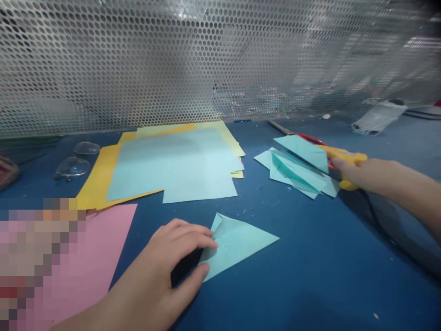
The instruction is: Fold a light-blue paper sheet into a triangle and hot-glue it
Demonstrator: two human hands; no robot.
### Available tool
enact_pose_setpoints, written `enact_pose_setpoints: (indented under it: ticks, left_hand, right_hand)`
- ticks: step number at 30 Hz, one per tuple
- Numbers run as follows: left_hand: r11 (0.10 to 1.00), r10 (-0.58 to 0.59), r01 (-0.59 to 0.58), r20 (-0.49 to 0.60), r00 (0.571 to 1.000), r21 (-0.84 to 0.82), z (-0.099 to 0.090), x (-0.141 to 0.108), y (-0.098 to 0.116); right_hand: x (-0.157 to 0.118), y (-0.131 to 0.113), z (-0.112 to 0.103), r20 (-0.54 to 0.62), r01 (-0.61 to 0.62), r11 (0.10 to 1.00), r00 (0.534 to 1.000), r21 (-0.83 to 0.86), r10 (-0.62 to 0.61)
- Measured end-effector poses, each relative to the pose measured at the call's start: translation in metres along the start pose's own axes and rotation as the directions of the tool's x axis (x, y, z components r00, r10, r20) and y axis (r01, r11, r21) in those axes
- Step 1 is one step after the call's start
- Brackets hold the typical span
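My left hand [179, 262] rests at the left end of a folded light-blue paper triangle [241, 241], fingertips and thumb holding its edge against the blue table. A few small pale specks show on the paper. At the right, my right hand [358, 172] is closed around a yellow hot glue gun [339, 154], with a black cord [379, 225] trailing toward me. The gun's front end is beside a small pile of folded light-blue papers [292, 170]. Partly under that pile lie scissors with red handles [312, 138], blades pointing to the far left.
Light-blue sheets [175, 161] overlap yellow sheets [93, 184] at centre left. A pink sheet [89, 257] lies nearer, beside a pixelated patch. Eyeglasses [73, 166] sit at left, a white meshlike item [379, 117] at far right. A perforated metal panel [172, 69] borders the back.
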State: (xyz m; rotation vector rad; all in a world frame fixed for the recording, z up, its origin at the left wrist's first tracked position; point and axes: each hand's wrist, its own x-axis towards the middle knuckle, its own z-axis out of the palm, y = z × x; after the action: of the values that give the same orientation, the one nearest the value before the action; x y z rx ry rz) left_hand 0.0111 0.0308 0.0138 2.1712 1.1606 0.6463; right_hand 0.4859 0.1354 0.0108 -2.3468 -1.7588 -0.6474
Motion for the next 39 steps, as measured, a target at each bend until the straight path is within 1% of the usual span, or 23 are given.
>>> enact_pose_setpoints:
  ticks: [2, 4, 6, 8, 9, 11, 13, 14, 16, 17, 19, 20, 22, 25, 29, 30, 32, 33, 35, 37, 39]
  left_hand:
    - [1.0, 0.01, -0.01, 0.006, 1.0, -0.002, 0.0, 0.0, 0.001]
    - [1.0, 0.014, -0.014, 0.018, 1.0, 0.002, 0.0, 0.001, 0.002]
    - [1.0, 0.009, -0.009, 0.03, 1.0, 0.006, -0.001, 0.002, 0.003]
    - [1.0, 0.005, -0.005, 0.035, 0.999, 0.003, -0.001, 0.002, 0.003]
    - [1.0, 0.006, -0.006, 0.034, 0.999, 0.002, -0.001, 0.002, 0.003]
    - [1.0, 0.014, -0.014, 0.03, 0.999, 0.006, -0.001, 0.001, 0.003]
    - [1.0, 0.025, -0.025, 0.033, 0.999, 0.012, -0.001, 0.0, 0.003]
    - [0.999, 0.028, -0.028, 0.038, 0.999, 0.015, -0.002, 0.0, 0.003]
    - [0.999, 0.03, -0.031, 0.044, 0.999, 0.023, -0.002, -0.001, 0.003]
    - [0.999, 0.03, -0.031, 0.044, 0.999, 0.029, -0.002, -0.001, 0.003]
    - [0.999, 0.034, -0.036, 0.042, 0.999, 0.037, -0.001, -0.001, 0.002]
    - [0.998, 0.04, -0.041, 0.042, 0.998, 0.036, -0.001, -0.001, 0.002]
    - [0.998, 0.057, -0.058, 0.044, 0.997, 0.027, -0.001, -0.001, 0.001]
    - [0.997, 0.072, -0.073, 0.033, 0.997, 0.032, -0.002, -0.001, 0.001]
    - [0.989, 0.061, -0.066, 0.042, 0.997, 0.136, -0.005, -0.002, 0.002]
    - [0.981, 0.086, -0.096, 0.061, 0.994, 0.171, -0.005, -0.003, 0.002]
    - [0.943, 0.185, -0.207, 0.107, 0.977, 0.26, -0.005, -0.003, 0.001]
    - [0.91, 0.242, -0.272, 0.133, 0.961, 0.313, -0.005, -0.003, 0.001]
    - [0.827, 0.341, -0.386, 0.182, 0.922, 0.409, -0.005, -0.004, -0.001]
    - [0.762, 0.393, -0.441, 0.203, 0.897, 0.474, -0.004, -0.006, -0.002]
    - [0.733, 0.41, -0.462, 0.218, 0.886, 0.499, -0.004, -0.008, -0.003]
  right_hand:
    - [-0.004, -0.003, -0.008, 0.099, -0.104, 0.994, 0.989, -0.038, 0.108]
    - [-0.008, -0.007, -0.023, 0.154, -0.2, 0.977, 0.966, -0.07, 0.208]
    - [-0.013, -0.014, -0.042, 0.156, -0.26, 0.963, 0.951, -0.075, 0.269]
    - [-0.018, -0.026, -0.059, 0.118, -0.265, 0.964, 0.957, -0.019, 0.266]
    - [-0.022, -0.034, -0.067, 0.087, -0.235, 0.971, 0.969, 0.039, 0.231]
    - [-0.034, -0.055, -0.08, 0.041, -0.085, 0.972, 0.996, 0.219, 0.078]
    - [-0.051, -0.081, -0.089, 0.017, 0.092, 0.905, 0.994, 0.415, -0.109]
    - [-0.061, -0.094, -0.093, 0.01, 0.179, 0.845, 0.977, 0.504, -0.213]
    - [-0.082, -0.119, -0.098, -0.005, 0.303, 0.697, 0.919, 0.65, -0.395]
    - [-0.093, -0.129, -0.101, -0.015, 0.344, 0.62, 0.881, 0.705, -0.473]
    - [-0.11, -0.144, -0.103, -0.035, 0.375, 0.493, 0.821, 0.785, -0.569]
    - [-0.116, -0.149, -0.103, -0.04, 0.375, 0.445, 0.799, 0.813, -0.6]
    - [-0.124, -0.154, -0.102, -0.051, 0.366, 0.377, 0.772, 0.851, -0.633]
    - [-0.128, -0.155, -0.097, -0.078, 0.36, 0.325, 0.767, 0.875, -0.637]
    - [-0.128, -0.153, -0.089, -0.15, 0.401, 0.275, 0.76, 0.874, -0.632]
    - [-0.128, -0.154, -0.087, -0.175, 0.422, 0.262, 0.753, 0.868, -0.634]
    - [-0.128, -0.153, -0.084, -0.233, 0.476, 0.235, 0.731, 0.847, -0.641]
    - [-0.128, -0.153, -0.083, -0.264, 0.51, 0.222, 0.713, 0.831, -0.649]
    - [-0.127, -0.152, -0.082, -0.331, 0.588, 0.189, 0.66, 0.787, -0.675]
    - [-0.127, -0.15, -0.082, -0.388, 0.666, 0.151, 0.587, 0.73, -0.71]
    - [-0.127, -0.149, -0.082, -0.423, 0.726, 0.12, 0.517, 0.677, -0.744]
